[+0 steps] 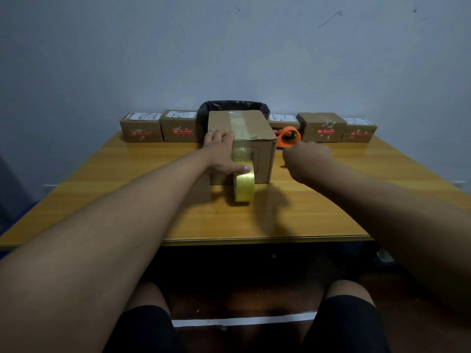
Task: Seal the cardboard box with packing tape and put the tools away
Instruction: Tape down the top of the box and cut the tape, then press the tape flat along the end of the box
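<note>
Grey wall fills the top of the frame, and below it the yellow wooden table (132, 200) runs across the middle. Along its far edge sits a row of small parcels (141, 130), with a black-lined bin (234, 106) behind the centre.

Left of centre, my left hand (221, 151) lies flat and spread against the near left corner of the cardboard box (265, 138), thumb pressing the tape strip (241, 138) where it comes down the front face. It grips nothing. The tape roll (244, 187) stands on edge on the table just below, its strip running up onto the box, uncut as far as I can judge.

Right of the box, my right hand (305, 156) reaches toward the orange-handled scissors (290, 137) lying beside it; I cannot tell whether the fingers have closed on them.

So the top seam looks taped. Cutting the strip, smoothing the end and putting away roll and scissors remain.
</note>
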